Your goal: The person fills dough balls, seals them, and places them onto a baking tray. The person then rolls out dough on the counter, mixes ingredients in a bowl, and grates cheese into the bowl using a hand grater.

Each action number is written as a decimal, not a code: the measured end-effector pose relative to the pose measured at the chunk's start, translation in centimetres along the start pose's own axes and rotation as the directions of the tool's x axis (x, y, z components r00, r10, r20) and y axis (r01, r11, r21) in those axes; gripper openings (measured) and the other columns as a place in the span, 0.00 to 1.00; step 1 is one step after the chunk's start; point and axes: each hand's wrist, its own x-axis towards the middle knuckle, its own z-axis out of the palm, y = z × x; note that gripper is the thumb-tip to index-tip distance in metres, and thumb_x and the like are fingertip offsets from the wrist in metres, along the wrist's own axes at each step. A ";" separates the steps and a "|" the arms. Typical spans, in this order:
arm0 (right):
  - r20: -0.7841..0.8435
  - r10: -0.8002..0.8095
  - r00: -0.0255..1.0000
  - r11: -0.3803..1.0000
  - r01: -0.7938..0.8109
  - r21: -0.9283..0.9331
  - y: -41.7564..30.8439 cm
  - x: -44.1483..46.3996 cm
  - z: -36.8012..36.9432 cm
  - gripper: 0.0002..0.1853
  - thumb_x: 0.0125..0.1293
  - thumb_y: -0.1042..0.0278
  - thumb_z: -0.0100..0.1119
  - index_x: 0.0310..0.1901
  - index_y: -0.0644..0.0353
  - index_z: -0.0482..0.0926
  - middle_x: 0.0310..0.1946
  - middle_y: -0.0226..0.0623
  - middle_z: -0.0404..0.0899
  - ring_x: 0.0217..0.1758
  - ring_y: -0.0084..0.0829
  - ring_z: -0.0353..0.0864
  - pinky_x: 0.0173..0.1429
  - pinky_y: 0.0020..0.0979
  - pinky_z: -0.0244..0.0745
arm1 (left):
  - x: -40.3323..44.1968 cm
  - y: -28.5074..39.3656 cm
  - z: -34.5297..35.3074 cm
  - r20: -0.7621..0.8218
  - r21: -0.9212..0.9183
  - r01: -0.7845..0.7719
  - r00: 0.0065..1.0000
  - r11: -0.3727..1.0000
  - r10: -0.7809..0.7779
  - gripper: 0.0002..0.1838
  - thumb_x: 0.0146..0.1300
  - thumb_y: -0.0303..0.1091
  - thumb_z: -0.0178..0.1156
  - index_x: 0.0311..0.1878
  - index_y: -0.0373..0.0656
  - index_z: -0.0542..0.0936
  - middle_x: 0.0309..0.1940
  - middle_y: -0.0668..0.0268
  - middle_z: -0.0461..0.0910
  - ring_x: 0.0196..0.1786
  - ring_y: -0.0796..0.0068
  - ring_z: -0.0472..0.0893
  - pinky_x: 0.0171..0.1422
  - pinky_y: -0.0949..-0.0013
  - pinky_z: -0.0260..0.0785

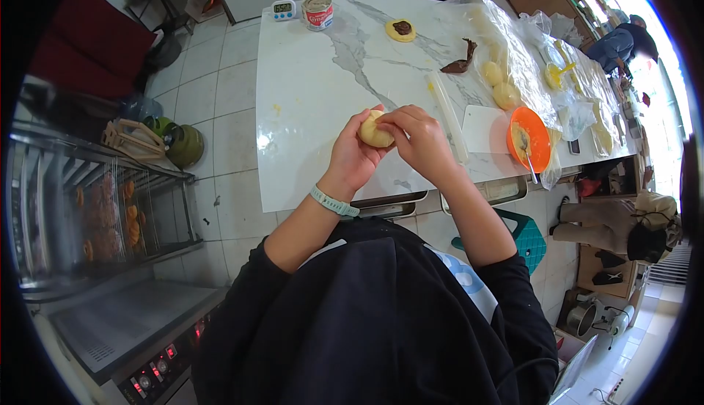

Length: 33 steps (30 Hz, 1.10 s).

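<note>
A pale yellow dough ball [374, 135] sits in the cupped fingers of my left hand [350, 154], above the near part of the marble-look table [308, 126]. My right hand [419, 139] pinches the dough's upper side with thumb and fingertips. Farther back lies a flat dough round [396, 37] with a dark brown filling [402, 28] on top. To its right is a dark brown, chocolate-like strip [458, 66]. A long whitish rod, perhaps a rolling pin [447, 117], lies right of my right hand beside a white board [477, 128].
An orange bowl [544, 144] with a spoon [526, 152] stands at the right. Plastic sheeting [506, 34] covers several dough balls [505, 95]. A can [317, 15] and a timer [283, 12] stand at the far left corner. Other people [623, 44] are at right.
</note>
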 end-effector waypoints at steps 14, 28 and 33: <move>-0.093 -0.161 0.983 0.986 0.155 -0.064 0.1 0.5 -0.3 0.16 0.58 0.69 0.61 0.49 0.54 0.75 0.39 0.35 0.74 0.46 0.36 0.70 0.53 0.35 0.64 | -0.2 1.0 0.4 0.155 0.204 -0.051 0.988 0.978 0.019 0.15 0.64 0.36 0.57 0.49 0.37 0.74 0.41 0.61 0.76 0.45 0.72 0.78 0.50 0.70 0.74; -0.049 0.111 0.993 0.994 -0.111 -0.010 -1.3 0.1 -3.2 0.12 0.57 0.62 0.64 0.44 0.47 0.82 0.51 0.29 0.72 0.59 0.34 0.63 0.63 0.37 0.55 | -0.7 2.0 1.6 0.073 0.116 0.103 0.991 0.988 -0.112 0.18 0.66 0.43 0.53 0.47 0.35 0.75 0.40 0.59 0.77 0.42 0.67 0.80 0.47 0.64 0.76; -0.001 -0.084 0.996 0.955 0.080 -0.285 -1.9 0.3 -2.6 0.05 0.54 0.60 0.64 0.32 0.47 0.84 0.49 0.25 0.73 0.60 0.37 0.61 0.62 0.44 0.46 | 0.1 1.0 0.9 0.167 0.091 0.148 0.973 0.985 -0.161 0.19 0.68 0.43 0.48 0.49 0.35 0.74 0.43 0.59 0.77 0.44 0.67 0.79 0.50 0.63 0.74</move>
